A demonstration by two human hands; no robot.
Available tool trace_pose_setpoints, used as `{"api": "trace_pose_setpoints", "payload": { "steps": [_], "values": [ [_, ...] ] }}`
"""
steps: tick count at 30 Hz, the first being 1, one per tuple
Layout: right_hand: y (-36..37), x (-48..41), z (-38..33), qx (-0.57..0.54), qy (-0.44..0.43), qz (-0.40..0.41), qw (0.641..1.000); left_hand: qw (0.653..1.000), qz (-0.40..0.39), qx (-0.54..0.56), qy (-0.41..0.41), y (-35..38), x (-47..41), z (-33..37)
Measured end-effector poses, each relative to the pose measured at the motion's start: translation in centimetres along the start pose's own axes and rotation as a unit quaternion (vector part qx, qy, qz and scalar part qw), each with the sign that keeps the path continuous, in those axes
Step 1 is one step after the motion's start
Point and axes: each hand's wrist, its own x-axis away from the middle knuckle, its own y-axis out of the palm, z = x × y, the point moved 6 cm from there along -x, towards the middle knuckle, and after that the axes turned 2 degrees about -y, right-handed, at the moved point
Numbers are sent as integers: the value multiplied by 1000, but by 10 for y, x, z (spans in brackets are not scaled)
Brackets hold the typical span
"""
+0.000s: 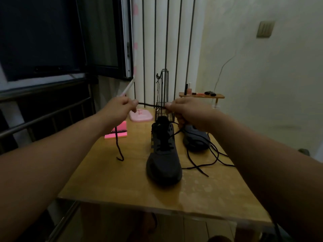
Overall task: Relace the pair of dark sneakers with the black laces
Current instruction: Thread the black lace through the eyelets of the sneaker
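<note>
A dark sneaker [163,154] stands in the middle of the wooden table [122,180], toe toward me, with lacing across its lower eyelets. The second dark sneaker [195,138] sits behind it to the right, partly hidden by my right arm. Both hands are raised above the far end of the table. My left hand [118,110] and my right hand [187,112] each pinch a black lace [148,105] stretched taut between them. One end hangs down from my left hand to the tabletop. More black lace [202,165] lies loose on the table to the right.
A pink sticky-note pad [116,134] with a pen lies at the left. A pink stand [140,117] and a black wire rack [163,95] sit at the back. A small wooden shelf [201,96] holds cosmetics. A metal rail [43,117] runs along the left.
</note>
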Motion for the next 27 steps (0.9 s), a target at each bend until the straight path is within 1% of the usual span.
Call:
{"api": "trace_pose_setpoints", "payload": {
  "steps": [1,3,4,5,6,7,9,10,11,12,13,14,15,16,17,18,19,21,22,24,25,27],
  "values": [
    [8,2,3,9,5,-18,1000,997,25,-74,16,-1,0,-4],
    [23,4,8,14,9,-49,999,967,92,-235,43,-5,-1,-11],
    [29,3,10,20,5,-56,998,953,110,-278,42,-7,-1,-16],
    [33,1,12,29,0,-55,998,952,112,-286,24,-8,-3,-23],
    [36,-2,14,34,-4,-49,998,960,107,-258,-2,-8,-6,-31],
    [39,-3,14,33,-8,-48,998,974,110,-198,-28,-10,-8,-38],
    [47,-5,16,29,-8,-78,996,989,125,-19,-82,-11,-13,-48],
    [53,-5,17,31,-4,-111,993,984,123,81,-102,-9,-15,-49],
    [61,-6,20,34,2,-146,989,972,117,170,-112,-8,-17,-46],
    [68,-7,23,37,8,-168,985,958,112,239,-115,-8,-20,-42],
    [73,-11,25,36,10,-167,985,947,111,280,-110,-9,-21,-36],
    [76,-18,26,26,9,-139,990,944,112,293,-98,-11,-21,-30],
    [75,-25,27,-4,11,-91,996,948,113,286,-79,-13,-21,-24],
    [72,-31,26,-53,23,-44,997,954,100,278,-55,-13,-18,-17],
    [70,-36,25,-108,41,-19,993,959,71,273,-31,-9,-14,-8],
    [70,-40,24,-158,58,-25,985,962,30,270,-11,-2,-8,0],
    [73,-44,21,-193,72,-51,977,966,-14,259,2,6,-1,7],
    [80,-46,16,-242,88,-102,961,971,-92,220,12,22,10,13],
    [82,-46,14,-265,87,-103,955,971,-124,204,14,30,14,14],
    [80,-48,15,-309,75,-61,946,971,-158,178,13,39,18,9],
    [76,-49,18,-321,71,-34,944,974,-157,163,9,41,20,4],
    [65,-49,25,-339,75,15,938,984,-132,122,-6,39,21,-13]
  ]
}}
